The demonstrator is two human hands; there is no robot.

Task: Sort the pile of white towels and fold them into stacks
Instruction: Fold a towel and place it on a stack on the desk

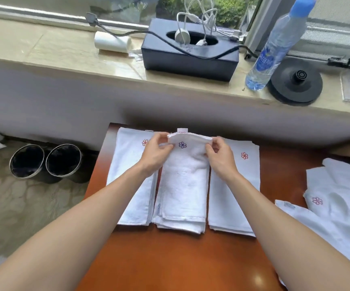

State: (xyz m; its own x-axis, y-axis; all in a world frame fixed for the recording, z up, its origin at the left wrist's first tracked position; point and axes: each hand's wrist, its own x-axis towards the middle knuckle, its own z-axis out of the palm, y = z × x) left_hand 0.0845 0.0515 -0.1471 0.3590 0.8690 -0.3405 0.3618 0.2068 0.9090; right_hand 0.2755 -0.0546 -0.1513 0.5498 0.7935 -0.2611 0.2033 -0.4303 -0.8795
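Well to the left of the middle stack of folded white towels, two round dark bins with metal rims are seen on the patterned floor. Just left of the middle stack, a left stack of folded white towels with a red flower emblem is laid on the reddish-brown wooden table. On top of the middle stack lies a long folded white towel with a blue flower emblem, its far end raised slightly off the stack. The far left corner of this towel is pinched by the left hand, its fingers curled against the thumb. The far right corner is pinched in the same way by the right hand. Just right of the middle stack, a right stack of folded white towels with a red flower emblem is set on the table. Further right, a loose pile of unfolded white towels is spread over the table edge. Beyond the middle stack, on the beige stone windowsill, a white roll, a dark box holding white cables, a clear plastic water bottle with a blue cap and a round black kettle base are lined up.
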